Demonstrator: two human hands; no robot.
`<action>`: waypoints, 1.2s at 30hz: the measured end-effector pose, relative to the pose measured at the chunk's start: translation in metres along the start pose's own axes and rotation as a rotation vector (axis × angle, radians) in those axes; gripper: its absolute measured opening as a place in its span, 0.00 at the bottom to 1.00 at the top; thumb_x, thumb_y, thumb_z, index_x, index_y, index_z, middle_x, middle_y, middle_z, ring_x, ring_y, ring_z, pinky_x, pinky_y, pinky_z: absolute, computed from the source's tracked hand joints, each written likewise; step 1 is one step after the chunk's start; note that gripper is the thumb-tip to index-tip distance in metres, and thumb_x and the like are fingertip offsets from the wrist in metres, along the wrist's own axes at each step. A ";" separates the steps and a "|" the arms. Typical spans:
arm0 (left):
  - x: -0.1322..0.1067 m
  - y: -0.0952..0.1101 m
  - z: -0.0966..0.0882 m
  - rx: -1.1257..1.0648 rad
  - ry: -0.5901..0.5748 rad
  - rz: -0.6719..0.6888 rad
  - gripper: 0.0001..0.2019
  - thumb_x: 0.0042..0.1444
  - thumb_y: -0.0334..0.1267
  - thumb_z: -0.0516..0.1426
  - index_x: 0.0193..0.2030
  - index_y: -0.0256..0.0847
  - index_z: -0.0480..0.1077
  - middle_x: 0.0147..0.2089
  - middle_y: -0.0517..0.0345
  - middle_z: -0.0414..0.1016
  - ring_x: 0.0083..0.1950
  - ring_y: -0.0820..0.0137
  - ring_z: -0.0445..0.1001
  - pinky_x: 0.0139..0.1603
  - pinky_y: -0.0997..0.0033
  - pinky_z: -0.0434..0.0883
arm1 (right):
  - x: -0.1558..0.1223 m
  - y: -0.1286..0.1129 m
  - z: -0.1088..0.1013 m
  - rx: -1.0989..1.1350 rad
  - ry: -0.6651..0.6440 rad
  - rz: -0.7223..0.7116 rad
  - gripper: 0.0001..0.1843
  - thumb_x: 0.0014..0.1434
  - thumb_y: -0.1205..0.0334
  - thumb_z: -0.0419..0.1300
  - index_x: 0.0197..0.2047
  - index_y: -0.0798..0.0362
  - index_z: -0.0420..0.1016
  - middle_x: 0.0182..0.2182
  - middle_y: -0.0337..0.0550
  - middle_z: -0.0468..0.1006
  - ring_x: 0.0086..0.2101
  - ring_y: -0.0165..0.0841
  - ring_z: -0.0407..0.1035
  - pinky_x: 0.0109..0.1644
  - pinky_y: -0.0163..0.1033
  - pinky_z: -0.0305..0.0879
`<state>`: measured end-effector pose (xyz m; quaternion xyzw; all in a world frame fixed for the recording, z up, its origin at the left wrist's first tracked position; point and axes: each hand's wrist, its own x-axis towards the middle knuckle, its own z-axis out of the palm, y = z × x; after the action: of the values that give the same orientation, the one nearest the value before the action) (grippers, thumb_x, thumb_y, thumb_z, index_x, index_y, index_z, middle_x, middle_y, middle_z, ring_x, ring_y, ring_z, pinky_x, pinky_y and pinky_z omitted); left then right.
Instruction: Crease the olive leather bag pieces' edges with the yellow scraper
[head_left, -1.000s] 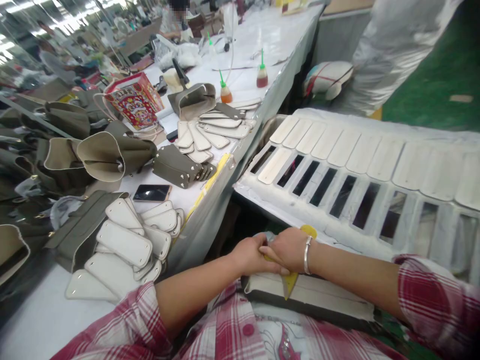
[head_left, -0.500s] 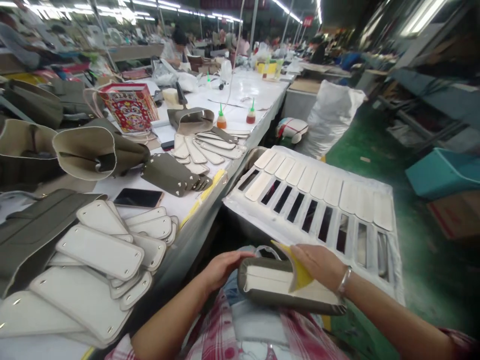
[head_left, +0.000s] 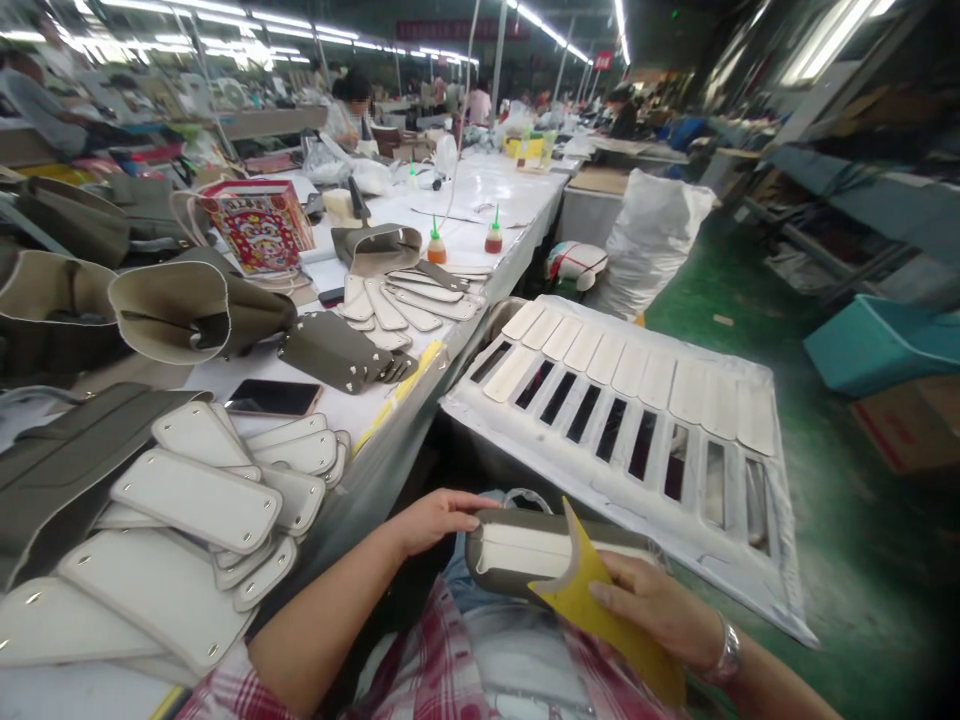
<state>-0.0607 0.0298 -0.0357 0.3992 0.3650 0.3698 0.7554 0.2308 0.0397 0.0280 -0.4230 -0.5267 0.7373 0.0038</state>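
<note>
An olive bag body (head_left: 501, 582) with a cream-coloured face lies across my lap, a seam running along its length. My left hand (head_left: 435, 522) grips its left end, the fingers on the upper edge and the corner. In my right hand (head_left: 651, 603) is a curved yellow sheet (head_left: 576, 580), pinched between thumb and fingers. It stands over the right part of the bag body and hides some of it. The right end of the bag body is mostly covered by the sheet and that hand.
A white slotted rack (head_left: 555, 440) with pale strips stands ahead to the right. On the left table are white padded pieces (head_left: 196, 497), a phone (head_left: 274, 397), olive bag parts (head_left: 174, 310) and two small bottles (head_left: 436, 248). A teal bin (head_left: 877, 345) sits far right.
My right hand has turned and drawn back toward me with the yellow sheet, which now sticks out over the bag body's near edge. My left hand stays at the left end.
</note>
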 end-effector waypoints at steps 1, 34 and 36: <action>0.000 0.001 0.002 -0.002 0.013 -0.006 0.22 0.45 0.35 0.60 0.49 0.35 0.71 0.48 0.48 0.74 0.49 0.60 0.70 0.56 0.60 0.59 | 0.000 0.003 0.001 0.047 -0.002 -0.010 0.25 0.55 0.43 0.52 0.48 0.54 0.63 0.30 0.44 0.75 0.26 0.33 0.70 0.28 0.36 0.65; -0.015 -0.014 0.066 -0.345 0.287 -0.140 0.29 0.52 0.65 0.42 0.58 0.56 0.54 0.51 0.57 0.66 0.38 0.66 0.74 0.34 0.61 0.74 | 0.002 0.007 0.063 0.037 0.069 0.041 0.17 0.52 0.51 0.55 0.40 0.54 0.60 0.25 0.40 0.73 0.20 0.33 0.70 0.22 0.35 0.65; -0.013 -0.018 0.070 -0.392 0.302 -0.068 0.29 0.53 0.64 0.41 0.56 0.54 0.56 0.51 0.58 0.66 0.40 0.66 0.72 0.35 0.63 0.73 | 0.007 0.004 0.074 0.082 0.101 0.090 0.14 0.54 0.55 0.53 0.40 0.55 0.60 0.20 0.38 0.72 0.19 0.33 0.70 0.20 0.34 0.64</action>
<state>-0.0031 -0.0121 -0.0191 0.1726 0.4083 0.4632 0.7674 0.1817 -0.0157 0.0264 -0.4825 -0.4756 0.7354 0.0146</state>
